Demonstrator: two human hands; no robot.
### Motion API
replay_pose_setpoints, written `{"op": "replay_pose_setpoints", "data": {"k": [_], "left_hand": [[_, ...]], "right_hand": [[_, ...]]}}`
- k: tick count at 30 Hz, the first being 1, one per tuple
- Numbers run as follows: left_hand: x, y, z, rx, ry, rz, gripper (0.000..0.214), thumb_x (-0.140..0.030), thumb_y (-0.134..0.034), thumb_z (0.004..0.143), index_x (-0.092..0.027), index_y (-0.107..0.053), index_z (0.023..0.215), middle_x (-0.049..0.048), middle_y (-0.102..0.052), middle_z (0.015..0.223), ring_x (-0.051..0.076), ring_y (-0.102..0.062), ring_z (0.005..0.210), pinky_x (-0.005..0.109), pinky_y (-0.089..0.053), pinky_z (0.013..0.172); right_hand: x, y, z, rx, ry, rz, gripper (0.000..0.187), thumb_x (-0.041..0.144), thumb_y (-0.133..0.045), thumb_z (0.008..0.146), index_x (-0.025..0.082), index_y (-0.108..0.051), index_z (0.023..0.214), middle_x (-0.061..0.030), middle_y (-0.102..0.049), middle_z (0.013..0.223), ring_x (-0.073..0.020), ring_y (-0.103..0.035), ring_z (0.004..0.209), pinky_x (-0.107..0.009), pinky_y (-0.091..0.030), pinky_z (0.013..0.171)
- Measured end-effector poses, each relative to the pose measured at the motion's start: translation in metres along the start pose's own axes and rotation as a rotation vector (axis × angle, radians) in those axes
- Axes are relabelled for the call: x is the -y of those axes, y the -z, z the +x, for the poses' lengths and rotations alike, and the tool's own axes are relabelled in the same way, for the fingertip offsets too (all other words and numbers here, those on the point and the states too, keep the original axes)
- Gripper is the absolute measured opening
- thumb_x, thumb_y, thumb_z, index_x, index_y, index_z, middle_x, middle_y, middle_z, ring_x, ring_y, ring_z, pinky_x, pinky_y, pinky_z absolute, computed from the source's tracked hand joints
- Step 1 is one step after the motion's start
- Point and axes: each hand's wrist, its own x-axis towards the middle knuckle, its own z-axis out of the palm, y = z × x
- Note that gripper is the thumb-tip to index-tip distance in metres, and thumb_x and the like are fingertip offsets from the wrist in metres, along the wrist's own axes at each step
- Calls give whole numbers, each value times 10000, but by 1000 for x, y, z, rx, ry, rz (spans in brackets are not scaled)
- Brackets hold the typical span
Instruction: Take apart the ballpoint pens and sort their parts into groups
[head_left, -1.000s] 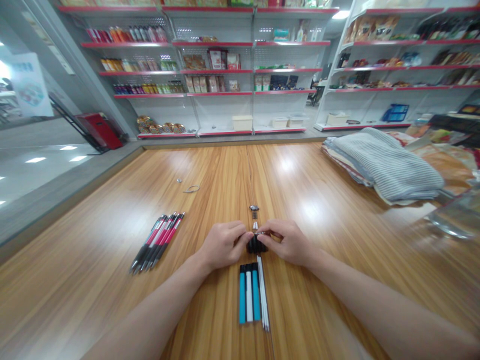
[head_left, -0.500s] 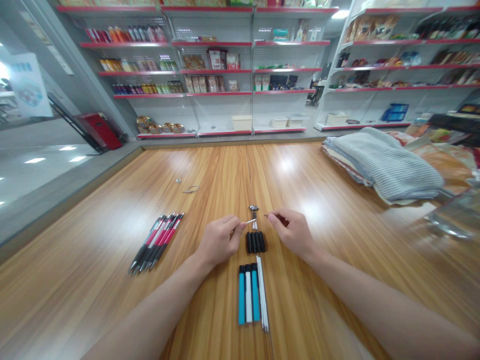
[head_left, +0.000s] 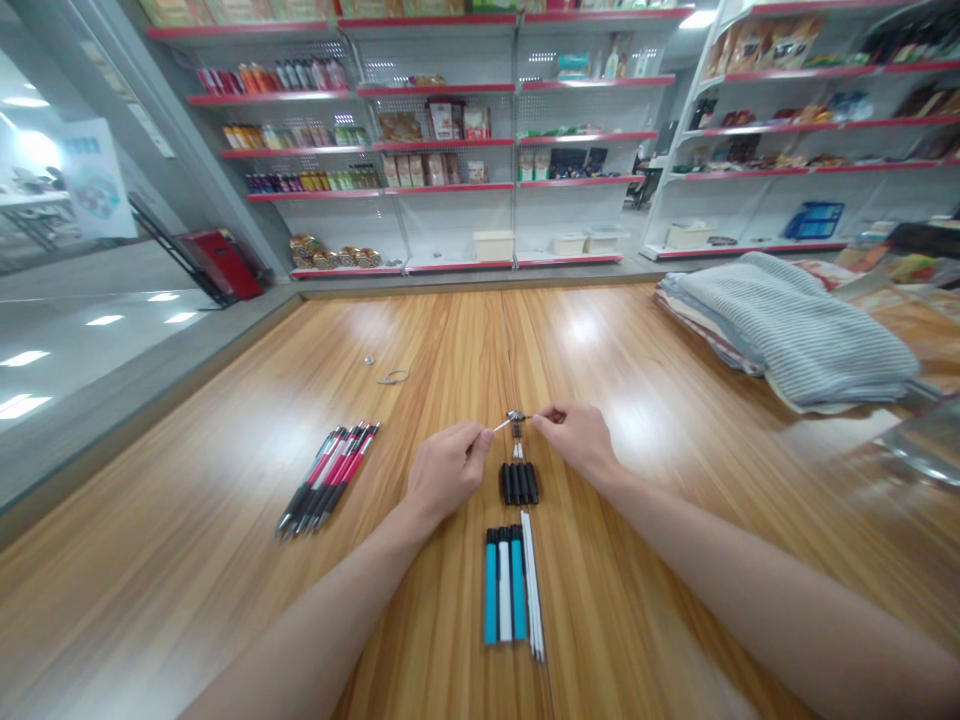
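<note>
My left hand pinches a thin white pen refill, and its tip reaches towards a small metal pen tip lying on the wooden table. My right hand pinches a thin dark sliver at that same metal piece. Just below sit tiny dark and white pen parts. Nearer me lie black pen barrels side by side, then blue and white pen barrels beside several white refills.
Several red-and-black pens lie left on the table, beyond them a small metal ring and a wire loop. Folded striped grey cloth sits at the right. Red-edged shop shelves stand behind the table.
My hands have left the black barrels, drawn apart, then moved forward to the metal piece. The white refill stays in my left hand. The black barrels now lie uncovered.
</note>
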Motion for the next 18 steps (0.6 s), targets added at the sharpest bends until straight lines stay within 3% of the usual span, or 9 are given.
{"op": "replay_pose_setpoints", "data": {"k": [8,18], "left_hand": [[3,-1,2,90,2,-57,353,-385,-331,964,-304,-603,1175,-23,-645,1184,172,-595,1070,268,-463,870],[5,4,4,208,-6,17,402,-442,-288,965,-357,-558,1250,-45,-631,1219,183,-605,1082,291,-470,893]], "right_hand": [[4,-1,-11,3,62,-123,140,355,-604,761,256,-696,728,16,-692,721,-146,-621,682,-244,-376,579],[3,0,-13,56,164,-146,173,406,-608,786,267,-710,778,13,-687,728,-142,-607,679,-237,-361,567]]}}
